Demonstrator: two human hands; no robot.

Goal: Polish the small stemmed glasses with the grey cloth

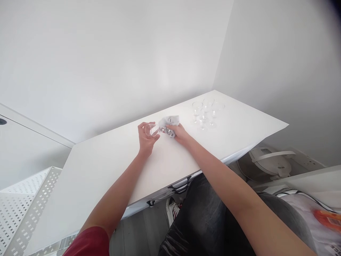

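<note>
A clear stemmed glass (151, 130) lies on its side in the air just above the white tabletop, its bowl toward the left. My left hand (146, 141) is closed around the bowl. In my right hand (181, 133) is a crumpled pale grey cloth (170, 121) with small reddish marks, bunched at the foot end of the glass. The cloth and fingers hide most of the stem and foot. Several similar stemmed glasses (197, 111) stand upright in a close group on the right part of the table.
The white table (106, 167) runs along a white wall, with a grey wall at its right. A white perforated basket or rack (23, 206) is at lower left. Below the right edge sits a lidded appliance like a rice cooker (274, 163), near a bag with orange print (327, 218).
</note>
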